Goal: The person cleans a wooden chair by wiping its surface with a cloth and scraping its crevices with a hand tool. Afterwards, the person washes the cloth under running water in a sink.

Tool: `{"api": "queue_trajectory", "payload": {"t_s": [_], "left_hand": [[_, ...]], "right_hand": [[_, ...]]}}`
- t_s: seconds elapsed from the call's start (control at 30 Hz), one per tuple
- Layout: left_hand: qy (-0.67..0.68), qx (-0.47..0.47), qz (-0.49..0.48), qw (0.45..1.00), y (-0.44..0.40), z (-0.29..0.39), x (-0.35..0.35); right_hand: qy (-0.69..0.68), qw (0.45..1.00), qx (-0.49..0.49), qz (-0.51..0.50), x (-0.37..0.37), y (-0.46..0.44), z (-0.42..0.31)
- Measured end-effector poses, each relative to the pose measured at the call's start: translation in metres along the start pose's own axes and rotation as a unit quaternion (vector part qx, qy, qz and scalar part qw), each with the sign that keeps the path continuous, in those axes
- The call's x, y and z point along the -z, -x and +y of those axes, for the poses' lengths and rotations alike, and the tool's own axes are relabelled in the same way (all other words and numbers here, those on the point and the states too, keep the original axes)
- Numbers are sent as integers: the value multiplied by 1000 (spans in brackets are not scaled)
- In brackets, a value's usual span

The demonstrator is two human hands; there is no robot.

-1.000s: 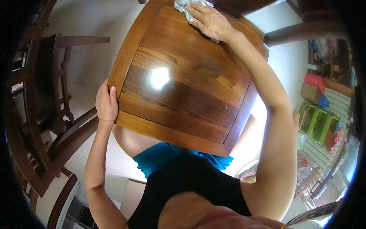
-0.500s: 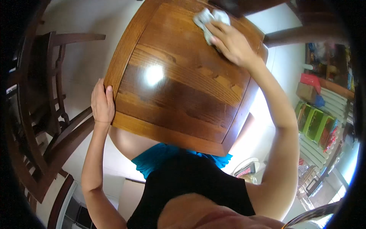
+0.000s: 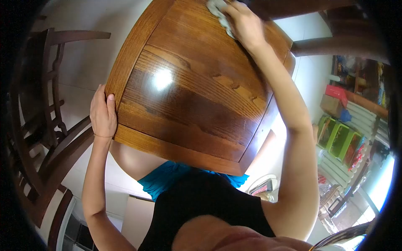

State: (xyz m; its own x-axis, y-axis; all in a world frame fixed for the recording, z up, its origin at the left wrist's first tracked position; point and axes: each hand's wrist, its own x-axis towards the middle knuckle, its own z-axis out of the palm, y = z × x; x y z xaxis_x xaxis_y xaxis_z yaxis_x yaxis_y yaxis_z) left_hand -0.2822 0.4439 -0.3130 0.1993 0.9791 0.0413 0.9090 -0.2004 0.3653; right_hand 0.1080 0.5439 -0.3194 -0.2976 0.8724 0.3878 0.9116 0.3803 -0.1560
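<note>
A brown wooden chair seat (image 3: 188, 92) with a glossy surface lies in front of my torso, a bright reflection on it. My left hand (image 3: 103, 113) grips the seat's left edge near the front corner, thumb on top and fingers partly hidden. At the far side of the seat, my right hand (image 3: 246, 26) holds a crumpled pale cloth (image 3: 220, 16) against the wood, its fingers bent over the cloth.
Dark wooden chairs (image 3: 50, 79) stand on the left. A dark wooden bar (image 3: 335, 47) extends rightward from the seat's far corner. Green bins (image 3: 339, 140), a red item (image 3: 336, 93) and a cardboard box (image 3: 331, 105) are on shelving at the right.
My right hand with the cloth moved toward me and right, then back to the far side. The seat and my left hand have shifted slightly left in the view.
</note>
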Motion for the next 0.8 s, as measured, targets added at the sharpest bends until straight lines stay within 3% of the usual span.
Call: {"api": "queue_trajectory", "payload": {"t_s": [0.1,0.2,0.23,0.27,0.3,0.37,0.43,0.5,0.57,0.6,0.63,0.7,0.8], "left_hand": [[-3,-2,-2,1000,-3,-5,-1],[1,2,-5,1000,0,-5,1],[2,4,-6,1000,-1,-5,1],[3,6,-7,1000,0,-4,1],[7,3,-4,1000,2,-3,2],[14,-4,2,1000,1,-4,2],[6,-6,6,1000,1,-3,1],[9,-3,10,1000,-2,1,0],[17,1,2,1000,-2,6,5],[13,-3,5,1000,-1,5,5],[10,-6,10,1000,0,5,4],[8,-7,16,1000,1,8,3],[7,-13,15,1000,-2,6,6]], "right_hand": [[4,1000,9,-18,19,33,2],[38,998,32,-40,4,2,3],[54,997,49,7,-8,-16,3],[58,998,-6,-26,-15,-38,-3],[-1,1000,11,-1,-9,-55,-13],[72,995,-44,-49,-22,-40,-6],[19,999,28,25,-2,2,-7],[-10,999,39,24,8,25,-1],[19,999,36,-32,10,5,-2],[42,998,37,-7,0,-15,-1],[33,996,-20,-79,-7,-39,-3],[-61,997,-30,25,-10,-59,-16],[43,997,10,61,-12,-6,-6]]}}
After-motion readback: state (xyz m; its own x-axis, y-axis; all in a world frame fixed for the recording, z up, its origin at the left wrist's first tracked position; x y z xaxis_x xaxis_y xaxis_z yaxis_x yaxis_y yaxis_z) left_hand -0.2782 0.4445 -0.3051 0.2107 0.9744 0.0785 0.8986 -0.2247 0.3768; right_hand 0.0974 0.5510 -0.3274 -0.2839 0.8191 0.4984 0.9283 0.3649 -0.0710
